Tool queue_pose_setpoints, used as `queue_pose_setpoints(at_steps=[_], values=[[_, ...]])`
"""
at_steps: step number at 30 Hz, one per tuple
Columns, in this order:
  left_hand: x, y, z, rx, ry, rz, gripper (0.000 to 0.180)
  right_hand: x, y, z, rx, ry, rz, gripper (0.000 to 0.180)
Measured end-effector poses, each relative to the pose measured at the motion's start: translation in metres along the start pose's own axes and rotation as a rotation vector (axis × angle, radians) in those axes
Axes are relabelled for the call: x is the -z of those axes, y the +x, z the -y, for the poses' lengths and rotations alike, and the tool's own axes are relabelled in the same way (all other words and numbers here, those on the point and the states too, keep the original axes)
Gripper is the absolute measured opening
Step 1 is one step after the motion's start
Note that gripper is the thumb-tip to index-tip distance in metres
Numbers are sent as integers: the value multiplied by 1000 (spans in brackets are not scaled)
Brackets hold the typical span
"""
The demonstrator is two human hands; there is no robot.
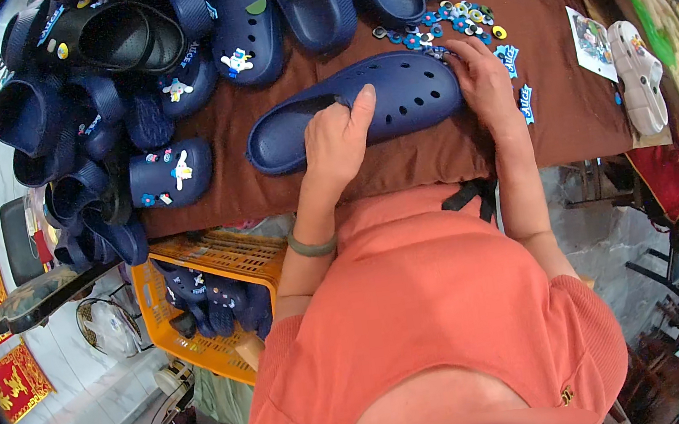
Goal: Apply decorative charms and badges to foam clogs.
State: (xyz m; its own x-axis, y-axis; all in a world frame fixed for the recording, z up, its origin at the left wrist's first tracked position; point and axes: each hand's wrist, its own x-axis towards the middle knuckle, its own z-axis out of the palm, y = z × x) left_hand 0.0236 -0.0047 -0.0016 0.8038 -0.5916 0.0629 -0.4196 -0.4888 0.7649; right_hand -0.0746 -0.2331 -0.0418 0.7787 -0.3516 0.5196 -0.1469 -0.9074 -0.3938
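Observation:
A navy clog with holes in its upper lies sideways on the brown cloth in front of me, toe to the right. My left hand is closed on its middle, the thumb stretched over the upper and the other fingers hidden. At the toe, my right hand has its fingers curled together beside a small charm; what lies between the fingertips is hidden. Just beyond sits a pile of small flower and eye charms. Two blue-and-white lettered charms lie right of my right hand.
Navy clogs, several with charms, crowd the table's left and far side. At the right end are a white clog and a picture card. Below the table's left edge, an orange crate holds more navy clogs.

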Motion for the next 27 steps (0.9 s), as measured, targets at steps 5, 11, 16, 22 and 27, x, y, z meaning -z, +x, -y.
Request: queue_pose_setpoints(at_steps=[5,11,16,22,27], values=[[2,5,-1,75,-181,57,73,12,4,12,-56,414,-57,19],[2,6,-3,94,-71,53,78,26,-6,18,95,275,-6,19],[1,4,-3,63,-17,14,76,27,-9,30,-21,404,83,16],[0,5,-2,33,7,11,74,26,-9,29,-98,460,59,19],[0,4,-1,19,30,4,72,26,-10,24,-63,504,49,20]])
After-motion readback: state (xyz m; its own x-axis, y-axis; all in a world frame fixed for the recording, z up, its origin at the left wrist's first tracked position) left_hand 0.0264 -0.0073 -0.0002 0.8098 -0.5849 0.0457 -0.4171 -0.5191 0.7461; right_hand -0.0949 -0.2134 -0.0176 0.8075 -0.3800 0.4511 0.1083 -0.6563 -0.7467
